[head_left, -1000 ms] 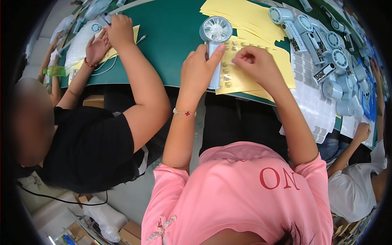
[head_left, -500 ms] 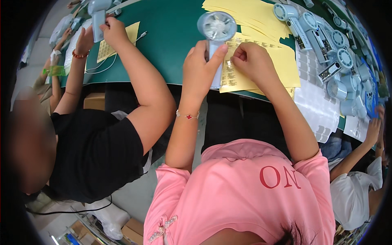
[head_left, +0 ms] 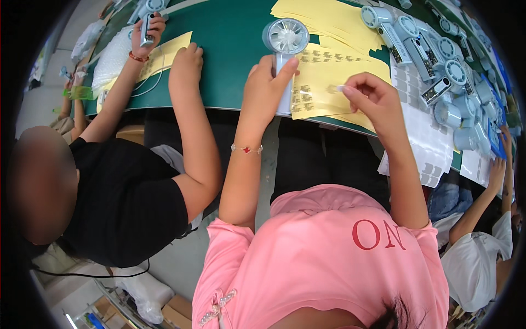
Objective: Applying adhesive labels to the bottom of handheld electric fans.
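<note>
My left hand is wrapped round the handle of a pale blue handheld fan, whose round head points up over the table. Under and beside it lies a yellow sheet with rows of small dark-printed stickers. Above that sheet my right hand is closed in a pinch, thumb against forefinger. A small, clear sticker juts from its fingertips, partly blurred.
More yellow sheets are stacked at the back. Several pale blue fans, some with exposed circuit boards, crowd the right over a white sheet. To my left a co-worker holds another fan near a white cable.
My right hand has moved right, away from the fan, and the small sticker now shows at its fingertips. The fan stays in my left hand. The co-worker's hands have moved apart.
</note>
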`<state>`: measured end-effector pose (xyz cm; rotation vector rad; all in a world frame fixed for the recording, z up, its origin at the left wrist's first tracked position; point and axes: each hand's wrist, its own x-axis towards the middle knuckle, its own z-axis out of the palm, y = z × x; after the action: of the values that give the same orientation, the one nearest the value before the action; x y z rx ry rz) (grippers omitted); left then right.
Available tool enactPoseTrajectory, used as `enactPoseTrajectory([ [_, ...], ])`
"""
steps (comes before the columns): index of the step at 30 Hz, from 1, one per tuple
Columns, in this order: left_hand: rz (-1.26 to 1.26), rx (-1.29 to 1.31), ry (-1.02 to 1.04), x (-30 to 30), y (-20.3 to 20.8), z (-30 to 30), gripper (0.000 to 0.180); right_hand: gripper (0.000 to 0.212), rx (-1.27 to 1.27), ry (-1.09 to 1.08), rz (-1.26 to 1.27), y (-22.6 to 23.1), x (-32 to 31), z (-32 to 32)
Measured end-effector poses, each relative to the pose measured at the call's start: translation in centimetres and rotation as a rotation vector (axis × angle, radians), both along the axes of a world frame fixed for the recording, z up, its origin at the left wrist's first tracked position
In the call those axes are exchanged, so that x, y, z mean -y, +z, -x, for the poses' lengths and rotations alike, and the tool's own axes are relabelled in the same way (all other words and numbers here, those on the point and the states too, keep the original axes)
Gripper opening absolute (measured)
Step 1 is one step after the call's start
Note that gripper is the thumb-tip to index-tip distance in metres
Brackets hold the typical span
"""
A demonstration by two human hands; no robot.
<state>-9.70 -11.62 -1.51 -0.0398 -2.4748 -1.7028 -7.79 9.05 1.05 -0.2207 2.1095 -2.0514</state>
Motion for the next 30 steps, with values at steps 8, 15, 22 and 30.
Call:
enactPoseTrajectory([
  [8,-1.202,0.215,-0.379,-2.0,3.5,-3.5,0.069,0.01,0.022,0.197,0.293,3.4,0.3,-4.7],
  [15,-1.066,0.19,-0.293,-4.1,4.8,-5.2,0.069,0.01,-0.003,0.262,0.332,4.1,1.2,-6.3],
  [22,-1.109,0.167,-0.303,-5.1,5.1,-5.6,0.069,0.01,0.0,0.283,0.34,4.1,1.3,-6.3],
  [30,-1.096,0.168,-0.322,-5.3,5.4,-6.0,0.069,0.01,0.093,0.319,0.323,4.4,1.0,-6.3],
])
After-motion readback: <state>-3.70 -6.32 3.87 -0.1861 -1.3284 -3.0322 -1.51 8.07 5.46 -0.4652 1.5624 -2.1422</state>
